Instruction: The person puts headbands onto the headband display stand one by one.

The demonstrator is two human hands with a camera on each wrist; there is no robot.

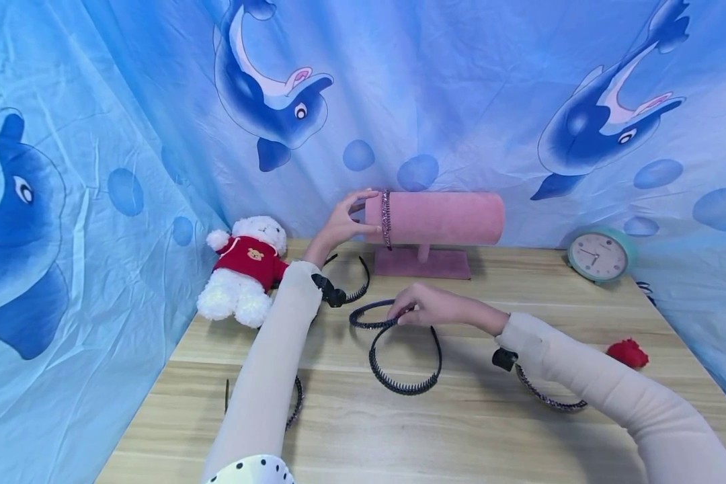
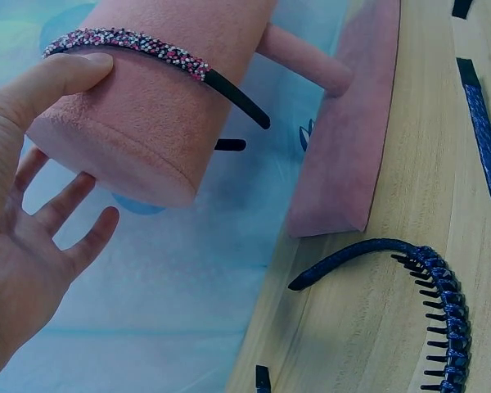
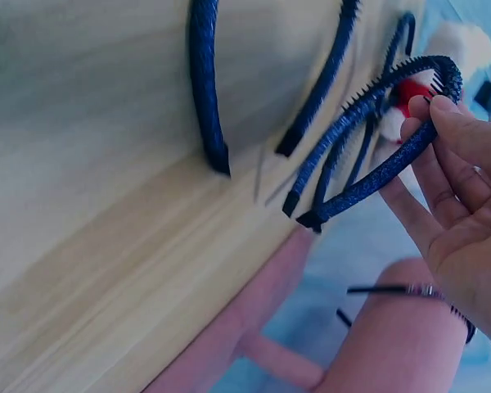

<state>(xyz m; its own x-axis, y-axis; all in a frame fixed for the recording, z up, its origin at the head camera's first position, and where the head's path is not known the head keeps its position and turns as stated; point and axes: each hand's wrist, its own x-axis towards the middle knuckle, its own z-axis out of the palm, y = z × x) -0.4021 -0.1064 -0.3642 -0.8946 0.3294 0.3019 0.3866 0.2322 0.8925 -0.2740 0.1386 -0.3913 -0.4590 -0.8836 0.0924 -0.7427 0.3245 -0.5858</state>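
Observation:
A pink padded display stand (image 1: 444, 218) stands at the back of the table, its roll lying sideways. Round the roll's left end sits a headband covered in pink and silver beads (image 2: 123, 41). My left hand (image 1: 341, 222) spans that end, thumb on the roll right at the beaded headband and the other fingers spread beyond the end face. Before the stand, my right hand (image 1: 426, 306) pinches a dark blue headband (image 3: 376, 176) between thumb and fingers. Just below it, a toothed blue headband (image 1: 407, 388) lies on the table.
Another toothed headband (image 1: 358, 294) lies left of the stand's base. Further headbands show partly under the left forearm (image 1: 296, 403) and right forearm (image 1: 550, 400). A white plush bear (image 1: 248, 269) sits at back left. A green clock (image 1: 601, 254) and a red object (image 1: 627, 353) are on the right.

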